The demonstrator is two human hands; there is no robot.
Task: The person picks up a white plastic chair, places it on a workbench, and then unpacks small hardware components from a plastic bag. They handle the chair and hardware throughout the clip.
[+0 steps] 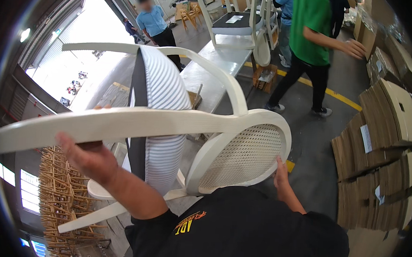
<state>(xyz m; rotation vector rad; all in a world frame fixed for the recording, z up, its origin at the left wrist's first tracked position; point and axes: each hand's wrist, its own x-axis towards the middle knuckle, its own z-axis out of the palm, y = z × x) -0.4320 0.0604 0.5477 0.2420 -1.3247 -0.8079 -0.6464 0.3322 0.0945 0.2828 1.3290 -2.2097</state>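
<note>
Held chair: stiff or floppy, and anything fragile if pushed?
The chair is likely stiff: its pale frame looks thick. The striped seat cushion probably gives under a push, as it looks padded and bulges. The woven back panel may be more fragile than the frame, being full of small holes.

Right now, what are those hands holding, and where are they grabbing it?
A whitish chair: the left hand grips a leg, the right hand its round back's rim.

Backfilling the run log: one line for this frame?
left hand: gripping chair leg | right hand: at backrest rim | cream chair: tipped over | cardboard stacks: to right
</note>
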